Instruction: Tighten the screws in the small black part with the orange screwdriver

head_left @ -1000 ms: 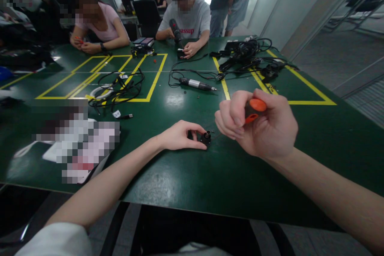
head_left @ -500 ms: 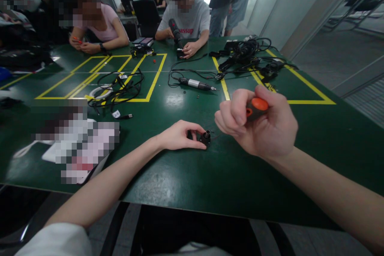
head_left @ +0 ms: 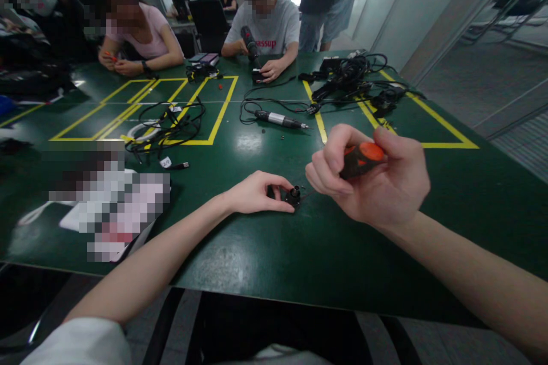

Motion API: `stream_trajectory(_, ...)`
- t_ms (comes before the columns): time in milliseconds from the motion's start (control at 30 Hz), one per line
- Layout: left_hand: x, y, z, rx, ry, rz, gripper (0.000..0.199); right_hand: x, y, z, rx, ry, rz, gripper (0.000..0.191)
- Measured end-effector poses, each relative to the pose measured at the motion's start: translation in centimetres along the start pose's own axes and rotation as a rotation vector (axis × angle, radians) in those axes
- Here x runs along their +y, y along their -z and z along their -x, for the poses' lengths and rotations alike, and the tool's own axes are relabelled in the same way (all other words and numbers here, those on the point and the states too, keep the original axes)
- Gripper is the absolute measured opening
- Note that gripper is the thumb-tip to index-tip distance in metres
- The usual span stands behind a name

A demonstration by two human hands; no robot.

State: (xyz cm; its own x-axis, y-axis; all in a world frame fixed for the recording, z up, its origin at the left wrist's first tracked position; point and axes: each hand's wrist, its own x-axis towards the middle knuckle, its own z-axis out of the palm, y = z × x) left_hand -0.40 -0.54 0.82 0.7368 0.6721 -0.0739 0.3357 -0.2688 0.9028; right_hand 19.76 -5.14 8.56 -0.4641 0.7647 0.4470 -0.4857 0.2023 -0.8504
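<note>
Between the thumb and fingers of my left hand (head_left: 261,193) is a small black part (head_left: 293,197) with a short round tube on top, resting on the green table (head_left: 222,251). My right hand (head_left: 372,177) is wrapped round the dark and orange handle of a screwdriver (head_left: 362,161), held above the table to the right of the part. Its thin shaft points down and left toward the black part and is hard to make out. Tiny dark pieces lie just beyond the part.
A silver and black electric pen tool (head_left: 278,119) lies ahead with its cord. Coiled cables (head_left: 171,125) sit left, a cable heap (head_left: 351,77) back right. Blurred flat items (head_left: 124,217) lie near my left forearm. Across the table a person (head_left: 265,28) works with a power tool.
The screwdriver handle has turned and tilted in my right hand, whose fingers have loosened a little. My left hand and the black part stay in place.
</note>
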Motion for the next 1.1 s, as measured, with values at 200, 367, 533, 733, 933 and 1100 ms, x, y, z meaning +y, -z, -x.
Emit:
stream_trajectory(200,0.23,-0.02,0.04,0.002,-0.008,0.0,0.039,0.16,-0.23,-0.11,0.057,-0.003,0.0,0.035)
stream_trajectory(367,0.04,-0.04,-0.02,0.008,0.001,0.013,0.035,0.0,-0.1,-0.21,0.015,-0.04,-0.014,0.05)
stream_trajectory(533,-0.16,-0.06,-0.04,0.009,-0.006,0.006,0.035,-0.22,-0.14,-0.11,0.04,-0.023,-0.032,0.034)
stream_trajectory(733,-0.15,-0.03,0.01,0.006,-0.005,-0.003,0.036,-0.03,-0.09,-0.31,0.048,-0.012,0.037,0.052)
stream_trajectory(933,-0.05,-0.04,0.04,0.005,-0.009,-0.002,0.036,-0.19,-0.06,-0.17,0.074,0.011,-0.008,0.033)
stream_trajectory(1100,-0.08,-0.04,0.05,0.003,0.006,-0.001,0.036,-0.03,-0.03,-0.22,0.05,0.039,0.035,0.047)
